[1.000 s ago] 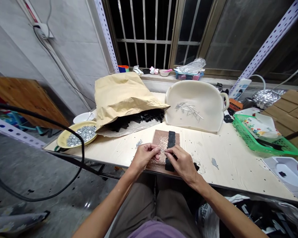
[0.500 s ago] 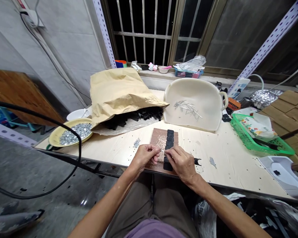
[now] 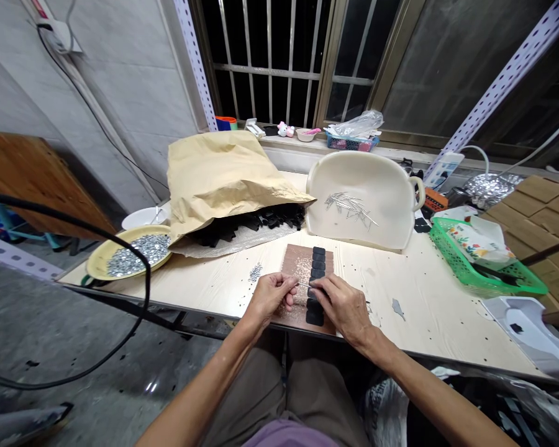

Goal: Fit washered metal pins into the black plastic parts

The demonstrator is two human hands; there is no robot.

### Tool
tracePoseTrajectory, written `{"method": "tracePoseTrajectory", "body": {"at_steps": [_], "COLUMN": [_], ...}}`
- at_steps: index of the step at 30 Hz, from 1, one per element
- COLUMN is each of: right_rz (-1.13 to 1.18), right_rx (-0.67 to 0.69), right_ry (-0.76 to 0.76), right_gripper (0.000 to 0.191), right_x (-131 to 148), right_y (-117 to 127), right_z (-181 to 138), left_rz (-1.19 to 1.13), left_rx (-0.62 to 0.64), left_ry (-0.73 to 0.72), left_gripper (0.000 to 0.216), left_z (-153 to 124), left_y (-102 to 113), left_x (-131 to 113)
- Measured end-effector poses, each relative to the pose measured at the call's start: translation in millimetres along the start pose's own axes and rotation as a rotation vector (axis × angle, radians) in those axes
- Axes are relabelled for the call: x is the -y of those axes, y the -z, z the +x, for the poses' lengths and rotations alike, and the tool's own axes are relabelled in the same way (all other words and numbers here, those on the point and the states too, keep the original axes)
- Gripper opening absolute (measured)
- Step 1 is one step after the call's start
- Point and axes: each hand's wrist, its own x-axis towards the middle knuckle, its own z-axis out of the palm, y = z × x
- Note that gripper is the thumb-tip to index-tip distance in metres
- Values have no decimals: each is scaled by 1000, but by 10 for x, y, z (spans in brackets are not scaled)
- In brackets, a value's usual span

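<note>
A thin silvery metal pin (image 3: 304, 285) spans the gap between my two hands, above a brown board (image 3: 294, 253). My left hand (image 3: 274, 297) pinches its left end between thumb and fingertips. At its other end the fingers of my right hand (image 3: 343, 305) are closed, partly hiding the tip. Beneath them, a column of black flat pieces with rounded corners (image 3: 318, 254) runs along the board; my right hand covers some of these. Pale crumbs (image 3: 302, 268) are scattered on the board's left half. Just beyond my left hand lies a small heap of tiny metal parts (image 3: 256, 271).
An open paper sack (image 3: 228, 167) of black pieces lies at the back left. Beside it are a yellow dish (image 3: 95, 264) of small metal parts and a cream scoop-shaped tray (image 3: 391, 211) with loose metal pins. A green basket (image 3: 475, 279) stands at the right.
More of the pin shows between my hands now. A black forked piece that stuck out right of my right hand is mostly out of sight. The camera view has shifted slightly.
</note>
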Motion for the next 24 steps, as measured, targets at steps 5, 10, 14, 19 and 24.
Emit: {"method": "tracePoseTrajectory", "body": {"at_steps": [5, 10, 14, 19, 24], "right_rz": [32, 246, 159, 291, 314], "right_rx": [-14, 35, 26, 86, 78], "right_ry": [-20, -158, -121, -235, -270], "right_gripper": [20, 14, 17, 19, 16], "right_x": [-6, -34, -68, -89, -109], "right_y": [-15, -37, -55, -68, -86], "right_z": [-3, 20, -3, -20, -18], "left_rz": [33, 112, 114, 142, 143], "left_rx": [10, -42, -33, -25, -1], "left_ry": [10, -56, -53, -54, -37], "left_gripper": [36, 35, 34, 33, 33], "left_z": [8, 27, 29, 20, 32], "left_y": [-21, -31, -62, -102, -113], "left_x": [-16, -43, -49, -64, -50]}}
